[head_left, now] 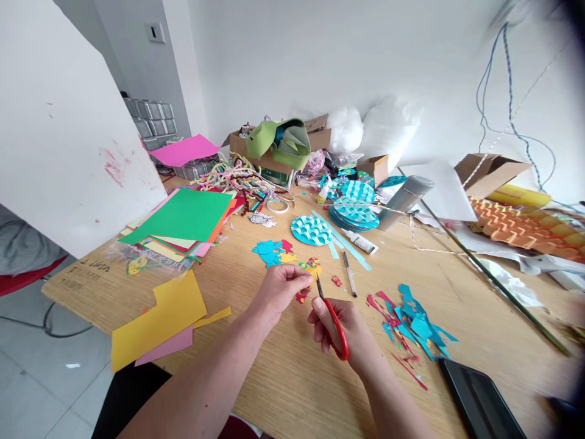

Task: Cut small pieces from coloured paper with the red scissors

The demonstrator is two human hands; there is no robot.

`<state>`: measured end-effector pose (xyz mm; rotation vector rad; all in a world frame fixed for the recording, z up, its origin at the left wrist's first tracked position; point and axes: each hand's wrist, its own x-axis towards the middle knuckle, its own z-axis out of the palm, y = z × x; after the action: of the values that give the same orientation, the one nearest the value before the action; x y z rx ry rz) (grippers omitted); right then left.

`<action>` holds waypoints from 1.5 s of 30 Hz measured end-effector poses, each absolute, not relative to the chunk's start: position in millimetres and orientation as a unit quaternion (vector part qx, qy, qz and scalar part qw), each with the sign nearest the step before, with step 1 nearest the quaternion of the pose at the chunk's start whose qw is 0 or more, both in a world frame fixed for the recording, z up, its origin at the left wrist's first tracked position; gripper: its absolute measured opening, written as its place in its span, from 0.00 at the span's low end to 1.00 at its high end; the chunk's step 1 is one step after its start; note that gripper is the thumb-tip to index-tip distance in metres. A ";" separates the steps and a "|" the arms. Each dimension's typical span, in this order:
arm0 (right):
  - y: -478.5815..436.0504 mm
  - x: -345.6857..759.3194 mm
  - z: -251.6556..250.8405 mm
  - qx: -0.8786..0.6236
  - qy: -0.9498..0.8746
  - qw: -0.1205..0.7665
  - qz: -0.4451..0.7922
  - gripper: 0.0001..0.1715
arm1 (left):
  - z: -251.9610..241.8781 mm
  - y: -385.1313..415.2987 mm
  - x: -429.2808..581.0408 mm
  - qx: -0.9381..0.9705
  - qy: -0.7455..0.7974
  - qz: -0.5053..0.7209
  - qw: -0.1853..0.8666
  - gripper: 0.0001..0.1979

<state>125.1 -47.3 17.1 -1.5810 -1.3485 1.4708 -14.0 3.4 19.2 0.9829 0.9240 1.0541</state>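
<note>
My left hand (pixel 280 286) pinches a small yellow and red paper piece (pixel 312 269) just above the wooden table (pixel 283 378). My right hand (pixel 340 329) is closed around red-handled scissors (pixel 333 323), whose blades point up into that paper piece. Small red scraps (pixel 301 297) lie under the hands. A blue, red and yellow paper cutout (pixel 274 251) lies flat just beyond my left hand.
A stack of coloured paper sheets (pixel 183 221) and loose yellow sheets (pixel 159 317) lie at the left. Blue and red offcuts (pixel 411 320) sit at the right, a pen (pixel 350 274) and glue tube (pixel 361 242) beyond. Blue patterned discs (pixel 311 230), boxes and a dark tablet (pixel 479 402) ring the table.
</note>
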 end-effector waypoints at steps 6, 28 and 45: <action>-46.4 124.3 17.3 -0.596 -0.506 0.290 0.552 0.37 | 19.3 3.4 -14.4 0.438 0.408 0.462 0.655 0.09; -46.7 124.8 15.0 -0.590 -0.510 0.300 0.549 0.36 | 21.5 2.1 -13.1 0.425 0.406 0.463 0.663 0.08; -46.8 124.8 14.6 -0.588 -0.501 0.301 0.559 0.36 | 20.4 2.7 -13.0 0.429 0.402 0.465 0.662 0.07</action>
<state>124.8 -46.8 14.6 -1.5597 -1.3291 1.4841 -13.0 2.7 20.4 0.9708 0.9085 1.0518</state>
